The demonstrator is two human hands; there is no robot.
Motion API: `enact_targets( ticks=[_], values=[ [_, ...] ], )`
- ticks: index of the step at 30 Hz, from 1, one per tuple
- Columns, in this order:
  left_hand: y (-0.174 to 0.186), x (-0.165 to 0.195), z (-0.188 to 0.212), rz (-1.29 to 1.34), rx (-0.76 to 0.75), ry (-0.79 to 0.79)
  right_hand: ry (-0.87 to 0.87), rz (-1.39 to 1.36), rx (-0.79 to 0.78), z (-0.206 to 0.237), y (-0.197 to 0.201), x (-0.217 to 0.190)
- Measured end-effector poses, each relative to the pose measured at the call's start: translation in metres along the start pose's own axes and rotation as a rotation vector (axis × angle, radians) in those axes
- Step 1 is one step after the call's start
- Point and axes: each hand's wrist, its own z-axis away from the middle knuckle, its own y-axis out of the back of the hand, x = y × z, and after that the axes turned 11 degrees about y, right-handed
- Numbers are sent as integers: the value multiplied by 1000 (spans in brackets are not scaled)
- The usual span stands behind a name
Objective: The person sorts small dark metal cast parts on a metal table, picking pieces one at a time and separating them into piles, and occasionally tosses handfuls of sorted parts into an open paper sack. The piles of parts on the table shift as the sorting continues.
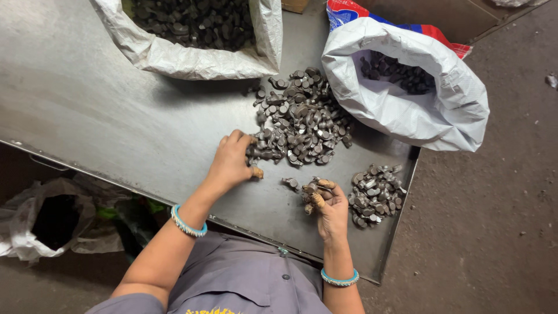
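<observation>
A steel-topped table [116,110] with a raised rim occupied the upper left and centre, its surface dully reflecting overhead light. A dark, gritty floor [494,203] lay to the right and below. Beneath the table's near edge sat a crumpled plastic bag [35,221] in shadow.

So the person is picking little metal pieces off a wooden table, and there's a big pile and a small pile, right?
Not quite: the table is shiny grey metal, not wooden. The head view shows it. The rest holds: both hands pick little metal pieces, with a big pile and a small pile.
</observation>
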Motion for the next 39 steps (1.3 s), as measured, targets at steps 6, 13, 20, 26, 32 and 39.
enact_targets(
  ticks=[6, 13, 20, 26, 32, 39],
  values=[
    [-30, 16, 35, 84, -27, -45, -115, -122, 34, 5, 11, -3],
    [-35, 50, 59, 439, -155, 67, -196, -261, 78, 6, 26, -4],
    [-39, 73, 78, 356, 73, -6, -150, -104, 45, 15, 10, -18],
    [-77, 54, 66, 1347, -557, 649, 213, 768, -140, 9, -23, -46],
    [-69, 28, 63, 1253, -475, 623, 568, 1385, -238, 11, -38, -42],
    [-32, 34, 68, 380, -228, 204, 162, 679, 3, 3, -6, -20]
  ],
)
